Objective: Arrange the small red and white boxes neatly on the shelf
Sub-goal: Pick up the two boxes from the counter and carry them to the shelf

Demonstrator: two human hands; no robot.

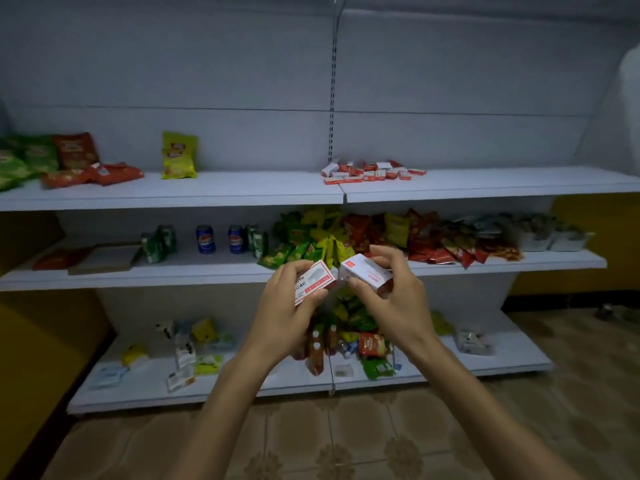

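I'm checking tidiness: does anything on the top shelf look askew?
Yes: the small red and white boxes on the top shelf lie in a loose jumble, facing different ways, not in rows.

Single head-worn wide-angle view, looking forward and down.
Left hand [289,308] and right hand [393,301] sit close below the lens; shelves [173,199] rise beyond the fingers [294,269], floor [346,441] beneath them.

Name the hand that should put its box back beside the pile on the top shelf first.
Right, probably. The right hand grips a box and sits almost directly below the pile; the left hand, gripping the other box, is off to the pile's left.
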